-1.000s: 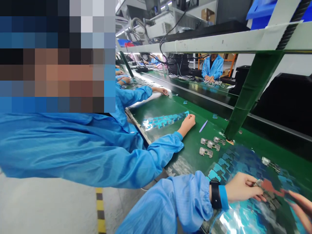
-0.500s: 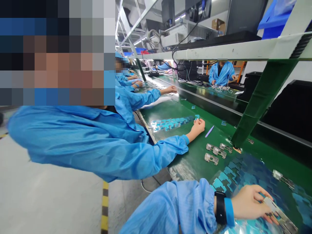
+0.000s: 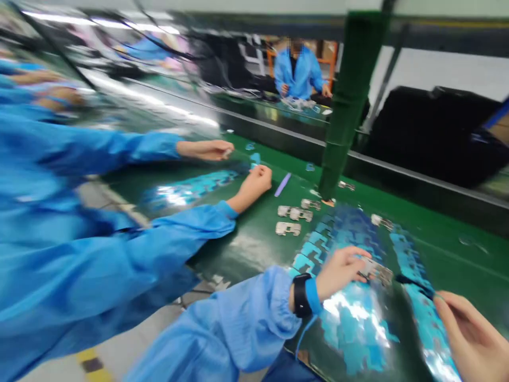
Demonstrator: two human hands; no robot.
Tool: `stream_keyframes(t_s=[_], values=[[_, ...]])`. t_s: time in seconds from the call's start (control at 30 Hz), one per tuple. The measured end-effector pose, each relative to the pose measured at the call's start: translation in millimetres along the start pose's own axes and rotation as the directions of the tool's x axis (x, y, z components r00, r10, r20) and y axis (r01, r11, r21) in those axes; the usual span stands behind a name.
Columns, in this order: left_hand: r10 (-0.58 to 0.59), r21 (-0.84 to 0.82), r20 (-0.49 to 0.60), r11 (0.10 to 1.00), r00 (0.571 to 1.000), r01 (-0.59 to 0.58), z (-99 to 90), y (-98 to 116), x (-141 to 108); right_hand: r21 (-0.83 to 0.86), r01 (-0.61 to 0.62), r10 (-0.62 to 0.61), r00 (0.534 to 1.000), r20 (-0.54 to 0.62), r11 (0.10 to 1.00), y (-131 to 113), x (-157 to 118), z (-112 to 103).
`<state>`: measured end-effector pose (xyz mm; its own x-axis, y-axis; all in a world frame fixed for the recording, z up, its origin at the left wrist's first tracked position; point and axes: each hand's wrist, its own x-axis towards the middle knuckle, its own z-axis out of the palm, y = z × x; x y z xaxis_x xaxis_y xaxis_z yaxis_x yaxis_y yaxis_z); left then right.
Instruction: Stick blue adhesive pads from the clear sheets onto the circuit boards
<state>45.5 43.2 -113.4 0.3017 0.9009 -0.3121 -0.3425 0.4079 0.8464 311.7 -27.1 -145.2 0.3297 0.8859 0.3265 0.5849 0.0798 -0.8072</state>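
My left hand [image 3: 341, 271], with a black band and a blue strap at the wrist, grips a flat silver metal part [image 3: 382, 272] by its left end. At lower right my right hand [image 3: 471, 326] pinches a thin dark strip-like piece [image 3: 417, 286] between thumb and fingers. Its far end lies close to the metal part; blur hides whether they touch and what kind of piece it is. Below my left hand lies a shiny sheet of blue cut-out films [image 3: 353, 323]. Another blue film sheet [image 3: 407, 254] runs beside my right hand.
Several similar metal parts [image 3: 288, 228] lie on the green table [image 3: 242, 249]. A purple stick [image 3: 282, 184] is farther back. A co-worker's hand [image 3: 256, 185] at left holds a small blue piece. A green-wrapped post [image 3: 338, 122] rises from the table.
The view has swung right and down, and my right hand now shows with a dark piece in its fingers. My left hand still holds the metal part. The co-worker's other hand has come closer.
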Motion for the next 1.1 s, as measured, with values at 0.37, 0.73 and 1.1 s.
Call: stream_keyframes(t_s=[0.37,0.73,1.1], values=[[-0.059,0.043,0.110,0.998,0.992,0.055,2.9,15.5,-20.7,0.330,-0.309,0.262,0.948,0.180,0.892,-79.9,4.7,17.3],[-0.044,0.010,0.154,0.999,0.987,0.043,3.9,18.6,-33.1,0.328,-0.351,0.280,0.928,0.246,0.877,-96.9,3.9,23.5],[-0.053,0.173,0.033,0.984,0.998,0.047,8.7,22.7,-40.7,0.229,-0.289,0.234,0.943,0.237,0.930,-105.7,5.0,26.5]])
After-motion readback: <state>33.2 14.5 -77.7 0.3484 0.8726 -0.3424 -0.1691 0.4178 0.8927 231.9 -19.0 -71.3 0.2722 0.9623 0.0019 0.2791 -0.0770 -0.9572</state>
